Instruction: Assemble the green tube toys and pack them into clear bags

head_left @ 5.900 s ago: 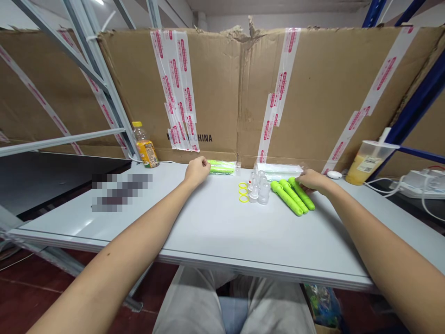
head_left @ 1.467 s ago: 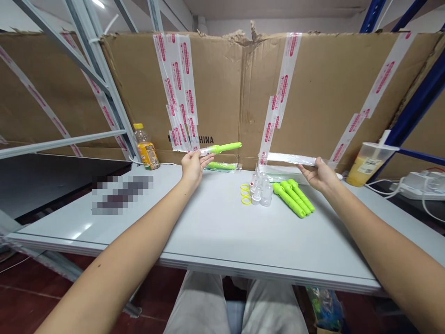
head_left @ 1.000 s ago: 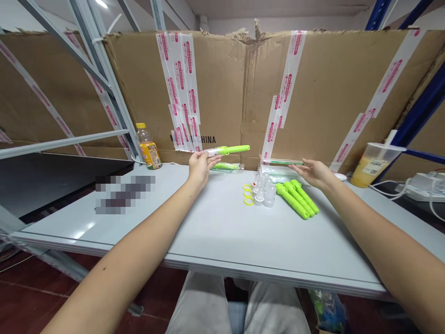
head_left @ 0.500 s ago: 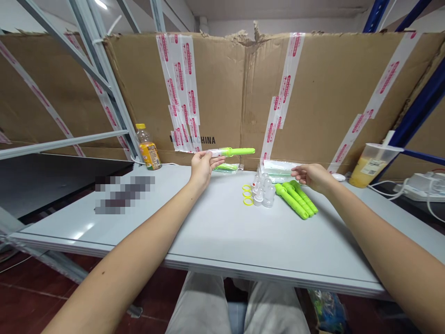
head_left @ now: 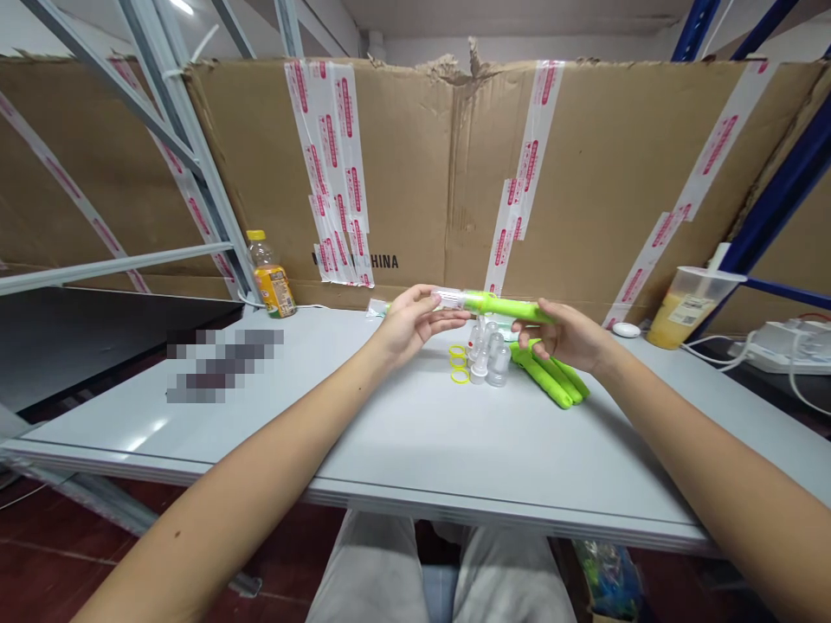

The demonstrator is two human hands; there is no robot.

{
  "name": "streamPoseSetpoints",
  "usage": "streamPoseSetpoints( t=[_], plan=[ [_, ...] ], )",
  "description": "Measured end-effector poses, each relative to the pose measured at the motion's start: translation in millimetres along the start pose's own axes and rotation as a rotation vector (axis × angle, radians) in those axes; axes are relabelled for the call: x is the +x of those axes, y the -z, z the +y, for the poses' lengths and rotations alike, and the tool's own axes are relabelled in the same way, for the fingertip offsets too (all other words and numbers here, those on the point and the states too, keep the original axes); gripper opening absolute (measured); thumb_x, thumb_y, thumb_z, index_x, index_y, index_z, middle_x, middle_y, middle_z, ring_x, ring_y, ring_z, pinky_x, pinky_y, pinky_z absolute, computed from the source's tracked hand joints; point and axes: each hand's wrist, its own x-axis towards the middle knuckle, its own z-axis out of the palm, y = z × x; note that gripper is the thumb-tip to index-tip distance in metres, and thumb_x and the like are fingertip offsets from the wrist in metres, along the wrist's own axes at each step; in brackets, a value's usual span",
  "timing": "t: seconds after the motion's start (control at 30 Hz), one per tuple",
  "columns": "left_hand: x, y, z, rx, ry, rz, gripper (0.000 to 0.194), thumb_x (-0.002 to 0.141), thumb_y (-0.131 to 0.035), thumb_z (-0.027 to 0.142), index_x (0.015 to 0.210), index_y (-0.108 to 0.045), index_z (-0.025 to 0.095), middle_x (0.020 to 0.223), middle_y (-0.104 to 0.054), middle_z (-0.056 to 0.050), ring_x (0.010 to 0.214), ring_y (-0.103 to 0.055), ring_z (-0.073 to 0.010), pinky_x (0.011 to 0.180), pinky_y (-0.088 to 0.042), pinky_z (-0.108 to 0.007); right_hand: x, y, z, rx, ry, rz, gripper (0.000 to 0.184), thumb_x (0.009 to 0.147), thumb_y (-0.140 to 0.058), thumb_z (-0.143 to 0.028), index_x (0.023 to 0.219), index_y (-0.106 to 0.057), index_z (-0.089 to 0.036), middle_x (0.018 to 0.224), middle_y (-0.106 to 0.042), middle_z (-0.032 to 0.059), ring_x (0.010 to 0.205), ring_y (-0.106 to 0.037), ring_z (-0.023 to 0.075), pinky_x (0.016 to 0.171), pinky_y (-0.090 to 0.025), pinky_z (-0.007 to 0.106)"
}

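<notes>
One tall cardboard wall (head_left: 402, 173) fills twelve o'clock, behind the grey table (head_left: 402, 441). Taking the clear-ended green stick (head_left: 510, 306) as the dial's middle, a cup of yellow drink (head_left: 675, 324) stands at three o'clock and a yellow-capped bottle (head_left: 273, 285) at nine, both well apart from the hands. Three green tubes (head_left: 551, 381) lie side by side at five, their far ends partly covered by the right fingers; clear caps (head_left: 497, 363) stand upright at six, and three yellow rings (head_left: 460, 376) lie beside them at seven. The stick is raised above the table, nearly level. The left hand (head_left: 415, 324), at its nine o'clock, pinches the clear end; the right hand (head_left: 564, 333), at three, grasps the green end, thumb uppermost.
</notes>
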Motion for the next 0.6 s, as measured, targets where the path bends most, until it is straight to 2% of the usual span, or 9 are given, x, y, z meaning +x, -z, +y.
streamPoseSetpoints(
  t=[0.07, 0.13, 0.23, 0.3, 0.43, 0.6],
  plan=[
    [-3, -1.0, -1, 0.025, 0.027, -0.047, 0.02, 0.085, -0.07, 0.023, 0.095, -0.054, 0.016, 0.088, -0.074, -0.012, 0.085, -0.076, -0.0269, 0.089, -0.061, -0.044, -4, -3, -1, -0.05, -0.088, -0.118, 0.03, 0.082, -0.071, -0.041, 0.09, -0.061, -0.013, 0.076, -0.069, 0.0084, 0.054, -0.064, 0.0155, 0.037, -0.046, 0.021],
    [-4, -0.7, -3, 0.04, 0.015, -0.073, 0.027, 0.081, -0.075, 0.024, 0.1, -0.057, 0.017, 0.086, -0.074, -0.01, 0.082, -0.076, -0.0253, 0.087, -0.061, -0.042, -8, -5, -2, -0.076, -0.182, -0.228, 0.028, 0.085, -0.067, -0.039, 0.092, -0.062, -0.012, 0.065, -0.063, 0.0032, 0.041, -0.053, 0.01, 0.032, -0.041, 0.019],
    [-4, 0.3, -4, 0.067, 0.001, -0.139, 0.049, 0.075, -0.082, 0.026, 0.117, -0.059, 0.019, 0.083, -0.072, -0.006, 0.078, -0.075, -0.0223, 0.083, -0.062, -0.039, -12, -9, -3, -0.043, -0.328, -0.372, 0.034, 0.091, -0.059, -0.041, 0.111, -0.06, -0.013, 0.062, -0.055, -0.0045, 0.03, -0.032, 0.0036, 0.026, -0.031, 0.015],
    [-5, 1.3, -3, 0.107, -0.001, -0.21, 0.053, 0.074, -0.083, 0.03, 0.121, -0.06, 0.021, 0.083, -0.07, -0.005, 0.076, -0.074, -0.0209, 0.078, -0.063, -0.038, -14, -12, -3, -0.02, -0.401, -0.467, 0.039, 0.094, -0.054, -0.045, 0.119, -0.057, -0.015, 0.062, -0.053, -0.0068, 0.028, -0.023, 0.002, 0.023, -0.027, 0.014],
    [-6, 3.8, -1, 0.202, -0.025, -0.316, 0.038, 0.078, -0.079, 0.04, 0.107, -0.063, 0.022, 0.087, -0.069, -0.006, 0.075, -0.072, -0.0205, 0.07, -0.062, -0.038, -15, -18, -1, 0.032, -0.413, -0.578, 0.037, 0.098, -0.046, -0.049, 0.112, -0.055, -0.015, 0.062, -0.054, -0.0072, 0.025, -0.017, 0.0011, 0.021, -0.027, 0.014],
    [-8, 4.1, 0, 0.397, -0.03, -0.324, 0.034, 0.08, -0.074, 0.048, 0.089, -0.057, 0.02, 0.073, -0.068, -0.003, 0.063, -0.067, -0.0161, 0.059, -0.056, -0.031, -13, -12, 1, 0.076, -0.437, -0.664, 0.028, 0.099, -0.046, -0.046, 0.097, -0.05, -0.018, 0.058, -0.052, -0.0085, 0.023, -0.017, 0.0016, 0.02, -0.025, 0.013]
  ],
)
